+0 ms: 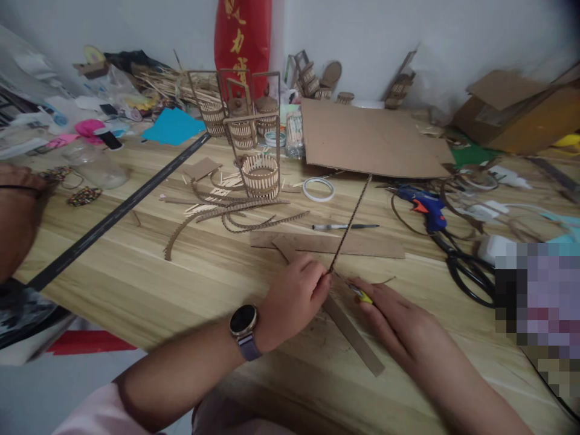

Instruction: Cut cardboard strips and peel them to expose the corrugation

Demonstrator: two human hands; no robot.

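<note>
My left hand (299, 293), with a watch on its wrist, is closed on a thin corrugated cardboard strip (352, 219) that slants up and away toward a large cardboard sheet. In my right hand (392, 314) is a yellow utility knife (362, 295), its tip close to the strip's near end by my left fingers. Under my hands a flat cardboard strip (356, 338) lies slantwise on the table. Behind it rests a wider cardboard piece (371, 245), with a pen (347, 227) just beyond.
Small stick-and-cardboard baskets (260, 176) stand mid-table beside curved notched strips (181, 226). The large cardboard sheet (371, 136) lies behind. At right are a blue glue gun (423, 205) and black-handled scissors (469, 278). Another person's hand (18, 217) is at the left edge.
</note>
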